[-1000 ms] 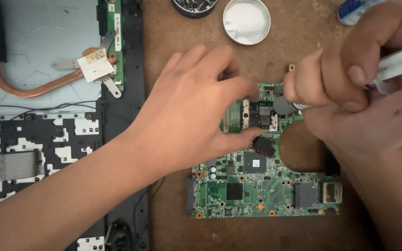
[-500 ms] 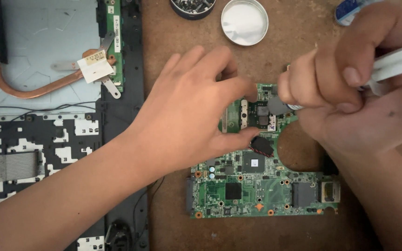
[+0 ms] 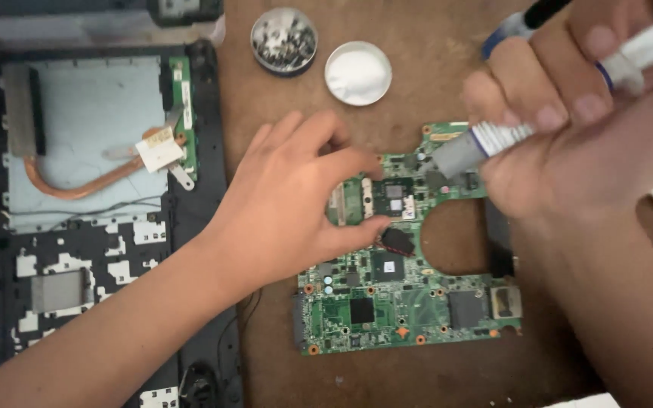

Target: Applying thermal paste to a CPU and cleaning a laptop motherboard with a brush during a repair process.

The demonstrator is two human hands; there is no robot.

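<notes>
Green circuit board (image 3: 402, 302) with round cutout, left hand (image 3: 296, 204) spread steadying it, right hand (image 3: 568, 128) gripping syringe (image 3: 493, 140)

Board (image 3: 410, 302) lies on table (image 3: 432, 83), center-right. Left hand (image 3: 296, 204) rests on board's left edge; right hand (image 3: 576, 143) is above its upper right, holding syringe (image 3: 493, 140) with tip over the board. 2 round items behind board: tin (image 3: 284, 40) left, lid (image 3: 357, 72) right. Chassis (image 3: 92, 227) lies left of board, heat pipe (image 3: 77, 185) on it.
</notes>
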